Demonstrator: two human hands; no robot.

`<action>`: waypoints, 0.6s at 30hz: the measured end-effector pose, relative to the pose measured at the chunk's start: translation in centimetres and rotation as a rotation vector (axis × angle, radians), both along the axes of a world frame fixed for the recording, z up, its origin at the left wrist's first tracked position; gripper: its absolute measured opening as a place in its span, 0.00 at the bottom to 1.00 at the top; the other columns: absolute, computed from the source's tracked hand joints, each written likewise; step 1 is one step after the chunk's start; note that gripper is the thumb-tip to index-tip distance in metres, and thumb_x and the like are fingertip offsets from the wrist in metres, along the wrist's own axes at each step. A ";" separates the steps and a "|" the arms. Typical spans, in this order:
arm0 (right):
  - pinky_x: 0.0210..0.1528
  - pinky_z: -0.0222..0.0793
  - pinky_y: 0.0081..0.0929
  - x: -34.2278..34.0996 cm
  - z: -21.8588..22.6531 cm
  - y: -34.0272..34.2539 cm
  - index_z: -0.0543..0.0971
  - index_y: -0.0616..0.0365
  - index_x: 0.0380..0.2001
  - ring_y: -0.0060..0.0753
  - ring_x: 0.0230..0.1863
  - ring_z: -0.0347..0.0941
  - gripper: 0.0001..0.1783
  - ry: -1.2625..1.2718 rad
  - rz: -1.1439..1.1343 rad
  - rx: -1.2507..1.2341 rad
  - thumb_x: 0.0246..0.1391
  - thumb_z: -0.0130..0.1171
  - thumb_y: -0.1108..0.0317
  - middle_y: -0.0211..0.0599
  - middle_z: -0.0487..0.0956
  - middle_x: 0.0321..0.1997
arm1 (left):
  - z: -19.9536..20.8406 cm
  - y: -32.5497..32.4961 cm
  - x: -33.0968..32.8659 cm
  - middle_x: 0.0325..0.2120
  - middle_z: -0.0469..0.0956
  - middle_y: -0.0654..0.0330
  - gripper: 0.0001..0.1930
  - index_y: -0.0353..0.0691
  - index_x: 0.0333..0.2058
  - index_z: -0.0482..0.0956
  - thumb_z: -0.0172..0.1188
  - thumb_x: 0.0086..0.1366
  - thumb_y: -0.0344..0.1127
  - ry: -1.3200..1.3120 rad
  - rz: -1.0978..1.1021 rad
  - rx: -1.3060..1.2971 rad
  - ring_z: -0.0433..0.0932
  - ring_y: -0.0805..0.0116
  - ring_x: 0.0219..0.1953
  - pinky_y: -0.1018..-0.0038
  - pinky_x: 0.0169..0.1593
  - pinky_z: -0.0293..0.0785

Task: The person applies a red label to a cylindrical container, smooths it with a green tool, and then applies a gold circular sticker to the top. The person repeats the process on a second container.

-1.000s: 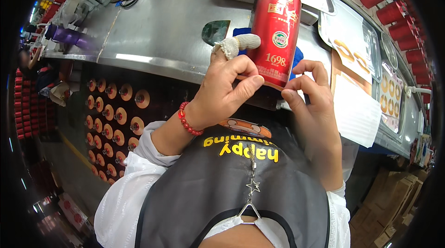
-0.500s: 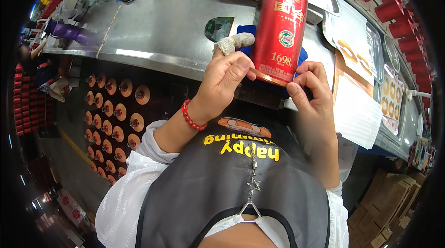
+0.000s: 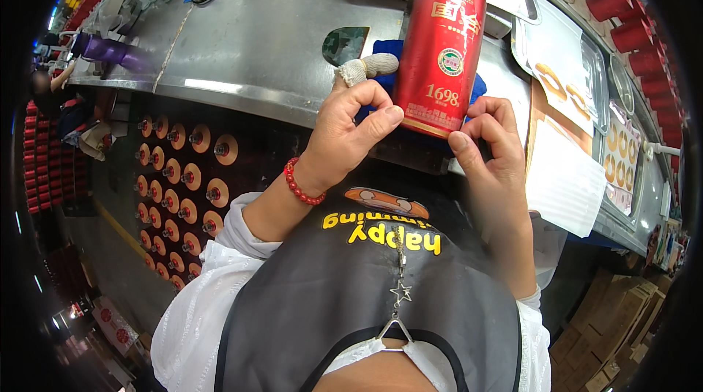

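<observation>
A red bottle is lying face-up on a blue cloth at the metal workbench's near edge, its neck pointing away from the person, its long axis slanting slightly rightward. The left hand is grasping the base's left corner; the right hand's bent fingers are touching the other, whether pinching I cannot tell.
</observation>
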State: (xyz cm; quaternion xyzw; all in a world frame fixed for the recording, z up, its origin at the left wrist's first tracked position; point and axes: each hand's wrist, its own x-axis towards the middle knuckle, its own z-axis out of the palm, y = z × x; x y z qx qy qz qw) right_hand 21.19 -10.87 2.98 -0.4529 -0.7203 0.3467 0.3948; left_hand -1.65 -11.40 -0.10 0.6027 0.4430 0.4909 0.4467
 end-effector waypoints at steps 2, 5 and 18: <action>0.40 0.67 0.27 -0.1 0.0 0.0 0.75 0.63 0.26 0.32 0.43 0.68 0.11 -0.002 -0.004 0.002 0.55 0.67 0.69 0.40 0.69 0.41 | -0.2 -0.1 -0.1 0.52 0.70 0.54 0.09 0.39 0.29 0.75 0.62 0.67 0.36 -0.035 0.000 -0.063 0.67 0.75 0.43 0.76 0.48 0.64; 0.41 0.68 0.27 -0.1 0.0 0.0 0.75 0.63 0.26 0.33 0.43 0.68 0.12 -0.006 -0.009 -0.003 0.55 0.67 0.69 0.40 0.69 0.41 | -0.4 -0.2 0.0 0.34 0.74 0.60 0.11 0.40 0.27 0.77 0.64 0.65 0.39 -0.042 0.017 -0.092 0.66 0.65 0.46 0.68 0.56 0.61; 0.43 0.68 0.29 -0.1 -0.2 0.0 0.75 0.62 0.26 0.35 0.44 0.68 0.11 -0.006 -0.024 -0.009 0.54 0.68 0.70 0.40 0.68 0.41 | -0.6 -0.1 0.3 0.43 0.74 0.52 0.11 0.40 0.28 0.76 0.65 0.65 0.39 -0.026 0.031 -0.032 0.65 0.61 0.54 0.65 0.60 0.60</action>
